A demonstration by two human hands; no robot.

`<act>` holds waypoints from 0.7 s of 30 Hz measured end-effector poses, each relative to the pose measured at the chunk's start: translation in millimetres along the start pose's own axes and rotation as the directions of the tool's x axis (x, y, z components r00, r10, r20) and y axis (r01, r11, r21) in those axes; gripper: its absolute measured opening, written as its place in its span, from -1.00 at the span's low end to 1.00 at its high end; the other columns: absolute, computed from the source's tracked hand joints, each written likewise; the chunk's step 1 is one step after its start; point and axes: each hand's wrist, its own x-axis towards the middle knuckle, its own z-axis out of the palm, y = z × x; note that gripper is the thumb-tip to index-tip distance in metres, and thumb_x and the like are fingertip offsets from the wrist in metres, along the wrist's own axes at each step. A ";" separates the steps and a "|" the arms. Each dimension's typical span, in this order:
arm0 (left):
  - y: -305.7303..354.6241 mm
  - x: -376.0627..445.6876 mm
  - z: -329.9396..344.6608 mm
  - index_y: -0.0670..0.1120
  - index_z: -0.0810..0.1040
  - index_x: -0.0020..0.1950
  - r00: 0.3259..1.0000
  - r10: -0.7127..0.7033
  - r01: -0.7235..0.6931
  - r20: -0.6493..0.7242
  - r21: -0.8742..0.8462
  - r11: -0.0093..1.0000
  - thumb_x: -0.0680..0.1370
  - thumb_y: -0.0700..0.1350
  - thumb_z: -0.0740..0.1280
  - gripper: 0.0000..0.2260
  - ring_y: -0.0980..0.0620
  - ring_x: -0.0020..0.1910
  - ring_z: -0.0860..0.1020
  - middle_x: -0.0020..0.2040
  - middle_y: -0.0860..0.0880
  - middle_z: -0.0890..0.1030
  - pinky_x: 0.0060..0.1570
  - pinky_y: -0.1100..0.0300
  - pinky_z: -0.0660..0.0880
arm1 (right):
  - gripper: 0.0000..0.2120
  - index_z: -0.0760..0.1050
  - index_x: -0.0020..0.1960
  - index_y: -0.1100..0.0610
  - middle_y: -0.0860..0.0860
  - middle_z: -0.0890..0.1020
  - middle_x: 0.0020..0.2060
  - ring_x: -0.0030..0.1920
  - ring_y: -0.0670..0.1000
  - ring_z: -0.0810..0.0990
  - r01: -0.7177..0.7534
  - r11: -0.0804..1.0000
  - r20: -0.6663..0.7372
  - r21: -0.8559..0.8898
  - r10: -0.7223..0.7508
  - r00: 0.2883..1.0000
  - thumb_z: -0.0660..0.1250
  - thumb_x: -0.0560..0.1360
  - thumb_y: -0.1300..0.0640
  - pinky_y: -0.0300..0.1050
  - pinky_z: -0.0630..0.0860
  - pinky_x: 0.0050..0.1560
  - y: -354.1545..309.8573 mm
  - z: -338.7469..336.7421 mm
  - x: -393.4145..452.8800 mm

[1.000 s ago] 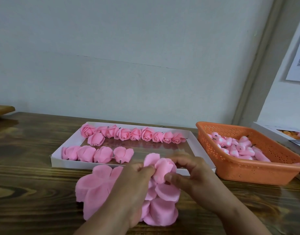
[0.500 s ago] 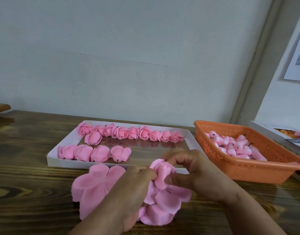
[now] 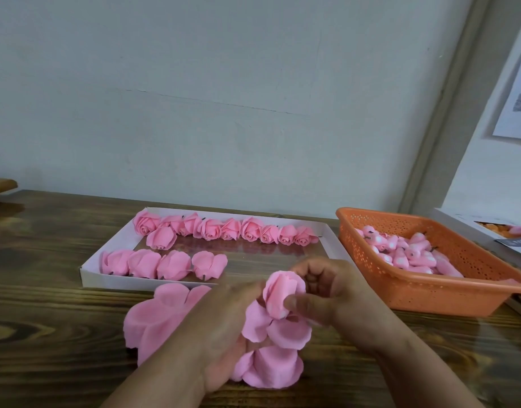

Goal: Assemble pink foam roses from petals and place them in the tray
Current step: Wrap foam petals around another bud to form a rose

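Observation:
A half-formed pink foam rose [image 3: 283, 294] is held above the table between both hands. My right hand [image 3: 330, 293] pinches its petals, thumb in front and fingers curled behind. My left hand [image 3: 224, 328] holds the lower petals [image 3: 271, 366] that hang from it. A flat pile of pink petals [image 3: 153, 322] lies on the table, partly hidden by my left hand. Behind it sits the white tray [image 3: 327, 231] with a back row of finished roses [image 3: 224, 229] and several closed buds [image 3: 162, 263] in front.
An orange perforated basket [image 3: 424, 293] with several pink-and-white rose cores stands to the right of the tray. A white box [image 3: 488, 231] sits at the far right edge. The dark wooden table [image 3: 47, 304] meets the wall behind.
My right hand has wrapped the petals tighter round the rose and turned it. The lower petals have dropped further below my hands. The camera view has shifted slightly.

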 end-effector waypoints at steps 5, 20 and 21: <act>-2.1 -0.9 -2.8 -0.37 0.62 -0.08 0.992 -0.033 0.032 0.121 0.009 0.999 0.56 -0.24 0.26 -0.79 -0.09 -0.17 0.64 -0.12 -0.25 0.67 -0.23 0.17 0.57 | -0.90 0.51 -0.14 0.30 0.02 0.64 -0.45 -0.55 -0.16 0.55 -0.002 0.999 -0.024 0.045 0.003 1.000 0.37 0.42 0.45 -0.39 0.40 -0.53 -0.1 0.5 -0.2; 0.7 -1.7 -3.8 -0.19 0.53 -0.32 0.979 -0.111 0.093 0.172 0.109 0.990 0.59 -0.13 0.28 -0.71 -0.04 -0.17 0.62 -0.15 -0.11 0.66 -0.28 0.23 0.44 | -0.91 0.64 -0.10 0.26 0.11 0.67 -0.30 -0.33 -0.04 0.60 0.001 1.000 0.069 -0.025 0.000 0.998 0.40 0.42 0.36 -0.22 0.52 -0.29 6.0 -7.9 3.7; 1.1 -1.6 -3.8 -0.19 0.53 -0.33 0.980 -0.113 0.095 0.166 0.108 0.990 0.58 -0.13 0.28 -0.70 -0.06 -0.15 0.61 -0.14 -0.14 0.64 -0.28 0.24 0.47 | -0.91 0.64 -0.10 0.24 0.15 0.66 -0.26 -0.30 0.03 0.60 0.027 0.997 0.044 -0.066 -0.024 0.999 0.43 0.40 0.34 -0.15 0.52 -0.27 5.9 -7.4 4.2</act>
